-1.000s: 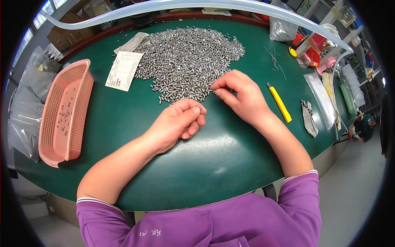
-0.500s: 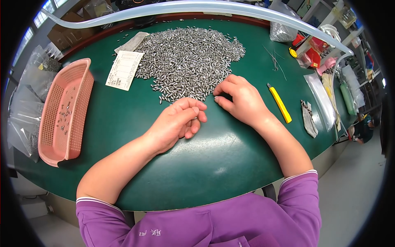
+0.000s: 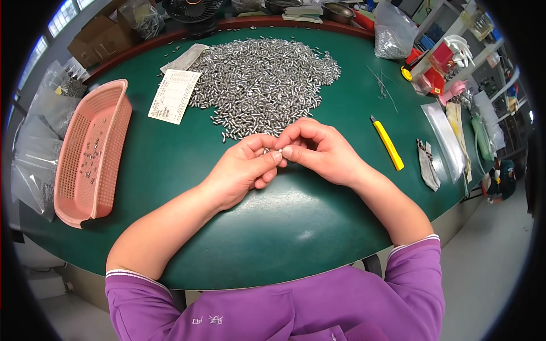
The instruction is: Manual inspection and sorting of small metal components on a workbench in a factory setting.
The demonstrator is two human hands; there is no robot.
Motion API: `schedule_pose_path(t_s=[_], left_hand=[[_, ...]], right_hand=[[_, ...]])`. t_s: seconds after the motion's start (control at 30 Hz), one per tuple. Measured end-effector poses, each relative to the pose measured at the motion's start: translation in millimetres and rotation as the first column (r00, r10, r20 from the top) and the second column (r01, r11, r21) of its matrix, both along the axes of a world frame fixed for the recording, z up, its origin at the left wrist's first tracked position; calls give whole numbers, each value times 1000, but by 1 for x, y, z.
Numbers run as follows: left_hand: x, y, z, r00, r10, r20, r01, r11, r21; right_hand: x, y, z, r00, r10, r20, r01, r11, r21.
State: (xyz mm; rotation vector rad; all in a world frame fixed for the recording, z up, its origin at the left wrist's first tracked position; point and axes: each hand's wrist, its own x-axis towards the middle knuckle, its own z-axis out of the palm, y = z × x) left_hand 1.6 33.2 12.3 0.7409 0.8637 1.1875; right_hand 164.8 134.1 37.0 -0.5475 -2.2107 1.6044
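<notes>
A wide pile of small silvery metal pins covers the far middle of the green table. Just in front of the pile, my two hands meet at the fingertips. My left hand is closed, its thumb against the curled fingers, with a bit of metal glinting between them. Thumb and forefinger of my right hand pinch at a tiny shiny pin end, touching the left fingertips. Most of what the fingers hold is hidden.
A pink plastic basket with a few pins stands at left, beside clear bags of parts. A paper slip lies against the pile. At right are a yellow cutter knife, thin wires and a grey cloth piece.
My right hand has moved left and toward me from the pile's edge, and its fingertips now meet the left hand's. A curved translucent strip across the top has left the view.
</notes>
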Motion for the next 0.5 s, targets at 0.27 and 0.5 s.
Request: schedule_pose_path(t_s=[0.27, 0.5], left_hand=[[0, 0, 0, 999, 5, 37, -5, 1000, -6], [-1, 0, 0, 997, -3, 71, 4, 1000, -13]], right_hand=[[3, 19, -3, 961, -275, -19, 254, 856, 450], [8, 28, -13, 947, -320, 35, 185, 628, 756]])
